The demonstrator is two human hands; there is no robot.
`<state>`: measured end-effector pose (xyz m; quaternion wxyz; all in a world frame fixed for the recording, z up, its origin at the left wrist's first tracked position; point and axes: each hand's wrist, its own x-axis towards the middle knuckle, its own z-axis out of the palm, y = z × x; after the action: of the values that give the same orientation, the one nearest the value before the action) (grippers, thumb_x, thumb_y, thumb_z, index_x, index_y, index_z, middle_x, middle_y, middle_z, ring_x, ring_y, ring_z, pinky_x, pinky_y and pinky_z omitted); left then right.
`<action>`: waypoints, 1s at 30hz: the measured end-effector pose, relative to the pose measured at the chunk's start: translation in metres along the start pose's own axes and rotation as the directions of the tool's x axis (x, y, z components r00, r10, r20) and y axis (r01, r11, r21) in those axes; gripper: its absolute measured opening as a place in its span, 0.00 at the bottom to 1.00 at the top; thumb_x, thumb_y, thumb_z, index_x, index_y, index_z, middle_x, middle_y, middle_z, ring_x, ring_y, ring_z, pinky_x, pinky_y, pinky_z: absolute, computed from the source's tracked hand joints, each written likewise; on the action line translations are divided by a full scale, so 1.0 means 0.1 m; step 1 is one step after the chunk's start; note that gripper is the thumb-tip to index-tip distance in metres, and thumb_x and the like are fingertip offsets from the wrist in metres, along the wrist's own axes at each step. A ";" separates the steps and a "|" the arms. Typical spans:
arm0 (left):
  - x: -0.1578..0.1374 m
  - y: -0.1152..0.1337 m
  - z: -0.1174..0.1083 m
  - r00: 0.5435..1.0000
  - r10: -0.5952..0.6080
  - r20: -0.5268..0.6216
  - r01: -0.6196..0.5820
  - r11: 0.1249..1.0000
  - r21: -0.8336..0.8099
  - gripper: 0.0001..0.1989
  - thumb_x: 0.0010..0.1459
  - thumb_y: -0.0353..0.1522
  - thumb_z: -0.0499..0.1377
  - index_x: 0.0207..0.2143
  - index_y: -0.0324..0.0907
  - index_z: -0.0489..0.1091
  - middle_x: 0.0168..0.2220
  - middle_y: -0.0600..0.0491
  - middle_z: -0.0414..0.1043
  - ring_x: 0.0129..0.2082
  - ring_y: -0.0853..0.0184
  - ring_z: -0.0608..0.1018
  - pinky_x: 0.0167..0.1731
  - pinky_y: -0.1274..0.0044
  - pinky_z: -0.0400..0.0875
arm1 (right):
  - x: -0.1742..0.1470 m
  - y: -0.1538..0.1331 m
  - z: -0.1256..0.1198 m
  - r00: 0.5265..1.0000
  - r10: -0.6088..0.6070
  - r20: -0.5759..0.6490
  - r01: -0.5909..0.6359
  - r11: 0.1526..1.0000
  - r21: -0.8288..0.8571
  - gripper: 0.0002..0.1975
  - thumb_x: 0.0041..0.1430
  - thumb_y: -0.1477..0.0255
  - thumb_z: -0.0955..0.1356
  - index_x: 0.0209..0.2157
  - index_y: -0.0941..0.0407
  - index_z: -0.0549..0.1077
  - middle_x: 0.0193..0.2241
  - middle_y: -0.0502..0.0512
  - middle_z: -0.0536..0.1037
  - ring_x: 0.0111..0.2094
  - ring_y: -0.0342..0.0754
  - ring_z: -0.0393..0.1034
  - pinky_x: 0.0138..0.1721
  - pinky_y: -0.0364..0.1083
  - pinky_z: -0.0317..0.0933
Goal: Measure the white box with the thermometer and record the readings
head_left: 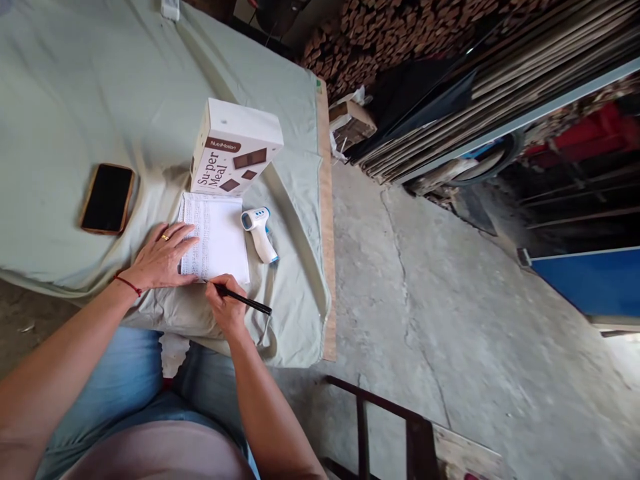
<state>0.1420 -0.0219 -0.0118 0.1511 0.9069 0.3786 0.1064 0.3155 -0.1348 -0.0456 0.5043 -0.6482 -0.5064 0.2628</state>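
Observation:
My right hand [227, 303] is closed round a black pen [253, 304], its tip at the lower edge of a white sheet of paper [225, 233]. Rows of small dark writing run down the paper's left part; the right part is blank. Flat on the paper's left edge lies my left hand [163, 257], fingers spread, holding nothing. Just right of the paper rests a white and blue infrared thermometer [260, 235]. Behind the paper stands a white box [236, 150] printed "Super Meal". A phone [107, 199] with a dark screen lies to the left.
A wrinkled pale green cloth [65, 87] covers the table, whose wooden edge [327, 267] shows on the right. Beyond is a cracked concrete floor [450, 333]. A dark metal frame [380, 407] stands at bottom right. Stacked firewood [390, 40] and long boards [525, 80] are at the back.

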 end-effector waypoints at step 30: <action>-0.01 -0.01 -0.01 0.996 0.066 -0.059 -0.065 0.998 0.004 0.39 0.53 0.49 0.66 0.64 0.42 0.67 0.70 0.40 0.60 0.70 0.45 0.61 0.70 0.50 0.51 | 0.00 0.04 0.00 0.993 -0.122 0.010 0.122 0.989 -0.082 0.05 0.55 0.70 0.65 0.27 0.53 0.70 0.21 0.45 0.69 0.22 0.42 0.61 0.28 0.43 0.59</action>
<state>0.1404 -0.0213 -0.0118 0.1351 0.9155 0.3531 0.1377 0.3168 -0.1345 -0.0495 0.4909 -0.6358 -0.5566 0.2118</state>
